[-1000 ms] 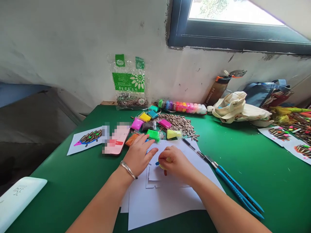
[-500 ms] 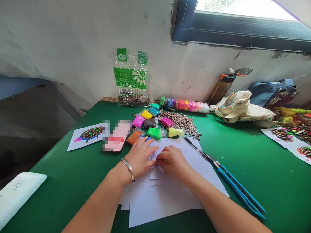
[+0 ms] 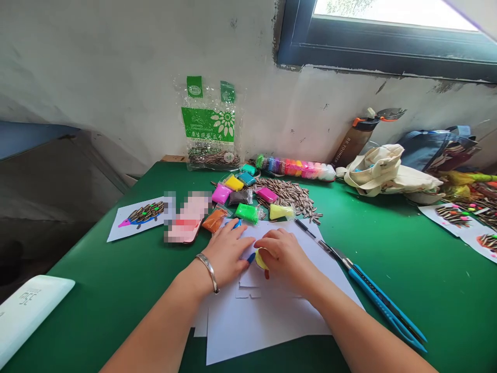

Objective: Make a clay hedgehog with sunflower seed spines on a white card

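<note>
Working small bits of what looks like clay over the paper (image 3: 267,324), low centre of frame. Left hand (image 3: 225,253): open, fingers spread low over the sheets, thumb right by the blue bit (image 3: 251,257); can't tell if it touches. Right hand (image 3: 282,254): fingers curled over the yellow piece (image 3: 261,260); they hide the contact, so can't tell pinched or just pressed. Yellow piece is between the hands, a bit right of and below frame centre; blue bit to its left, red-brown bit (image 3: 266,274) just below it.

For doing this well, I'd say: pin the small sheet (image 3: 247,280) with the left fingers, else it may slide on the big one. Press light and even; stuff this soft likely dents. Steady the yellow while working the blue, so neither skews. Lift fingers straight up, as it may stick. Wipe between colours, or blue could smear into yellow.

Seeds (image 3: 289,194) are upper centre; pen (image 3: 306,230) and blue tool (image 3: 388,305) at right. Right forearm is nearest the tool, so keep it off.
</note>
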A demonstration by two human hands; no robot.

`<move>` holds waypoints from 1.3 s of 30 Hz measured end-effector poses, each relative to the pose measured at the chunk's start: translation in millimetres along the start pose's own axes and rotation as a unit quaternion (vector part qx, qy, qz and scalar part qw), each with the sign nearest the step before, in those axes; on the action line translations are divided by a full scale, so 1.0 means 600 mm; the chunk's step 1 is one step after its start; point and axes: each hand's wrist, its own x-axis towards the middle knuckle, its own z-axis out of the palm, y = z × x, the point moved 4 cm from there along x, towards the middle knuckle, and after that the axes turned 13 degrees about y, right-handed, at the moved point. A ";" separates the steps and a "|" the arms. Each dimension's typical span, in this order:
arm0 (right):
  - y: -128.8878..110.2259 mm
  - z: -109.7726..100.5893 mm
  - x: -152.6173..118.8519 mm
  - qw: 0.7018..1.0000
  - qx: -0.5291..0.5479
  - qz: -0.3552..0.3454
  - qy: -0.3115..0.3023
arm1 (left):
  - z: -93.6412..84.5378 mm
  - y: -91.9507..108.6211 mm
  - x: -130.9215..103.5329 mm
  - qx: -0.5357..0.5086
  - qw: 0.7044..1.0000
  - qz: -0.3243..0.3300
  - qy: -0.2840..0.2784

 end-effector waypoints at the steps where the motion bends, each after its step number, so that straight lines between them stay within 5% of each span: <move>1: -0.001 -0.005 0.000 1.000 -0.002 -0.008 0.007 | 0.000 0.000 0.000 -0.001 1.000 0.001 0.001; 23: -0.004 0.005 -0.006 0.993 -0.078 -0.072 -0.049 | 0.001 0.006 0.002 0.013 0.999 0.028 0.026; 39: -0.006 0.000 -0.009 0.993 -0.080 -0.078 -0.027 | -0.003 0.010 0.004 0.024 0.999 0.025 0.007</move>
